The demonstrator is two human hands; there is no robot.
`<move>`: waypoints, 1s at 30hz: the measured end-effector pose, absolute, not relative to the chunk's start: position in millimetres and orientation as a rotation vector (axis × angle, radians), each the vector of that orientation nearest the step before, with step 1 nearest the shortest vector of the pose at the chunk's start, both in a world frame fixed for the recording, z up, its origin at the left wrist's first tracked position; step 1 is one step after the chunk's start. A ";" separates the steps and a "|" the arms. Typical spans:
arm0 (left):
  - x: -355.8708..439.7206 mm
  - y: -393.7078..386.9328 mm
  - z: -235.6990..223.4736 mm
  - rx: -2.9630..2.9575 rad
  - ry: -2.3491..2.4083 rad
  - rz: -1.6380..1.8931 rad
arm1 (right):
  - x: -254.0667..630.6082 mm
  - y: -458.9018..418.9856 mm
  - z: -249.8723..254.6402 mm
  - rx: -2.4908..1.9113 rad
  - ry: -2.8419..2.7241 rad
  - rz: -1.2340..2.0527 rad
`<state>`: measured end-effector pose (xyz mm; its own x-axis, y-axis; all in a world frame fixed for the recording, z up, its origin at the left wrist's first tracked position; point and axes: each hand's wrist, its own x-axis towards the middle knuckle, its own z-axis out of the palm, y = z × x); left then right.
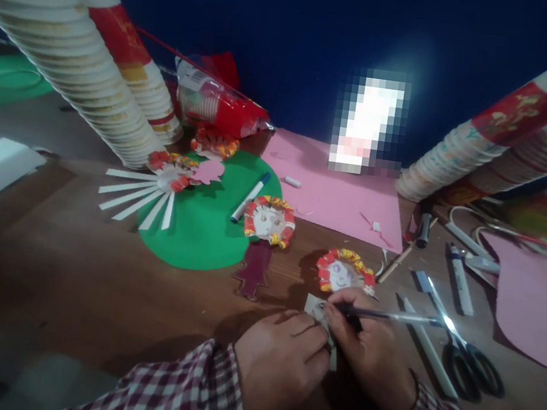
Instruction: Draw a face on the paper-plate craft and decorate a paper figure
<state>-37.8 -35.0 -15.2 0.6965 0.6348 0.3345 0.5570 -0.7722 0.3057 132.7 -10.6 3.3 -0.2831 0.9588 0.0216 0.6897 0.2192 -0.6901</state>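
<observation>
The paper slip, at five o'clock, is best pressed flat by the half-curled left hand, its grip unclear, while the right hand, pinching the pen near its tip, makes short, light strokes.

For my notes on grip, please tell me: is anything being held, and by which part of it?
The right hand holds a dark pen near its writing end. The left hand rests on a small paper piece.
</observation>
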 end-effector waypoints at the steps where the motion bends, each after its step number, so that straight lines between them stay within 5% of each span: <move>1: -37.5 -35.1 -15.6 2.719 0.971 0.643 | 132.7 -10.6 3.8 -1.516 -2.058 0.812; 30: -35.9 -35.9 -14.6 2.684 0.984 0.642 | 129.8 -9.7 5.3 -1.532 -2.083 0.772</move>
<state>-35.9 -35.9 -14.6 0.6820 0.6544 0.3265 0.5623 -0.7546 0.3381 129.8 -9.7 5.3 -0.2901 0.9568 0.0212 0.7117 0.2305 -0.6636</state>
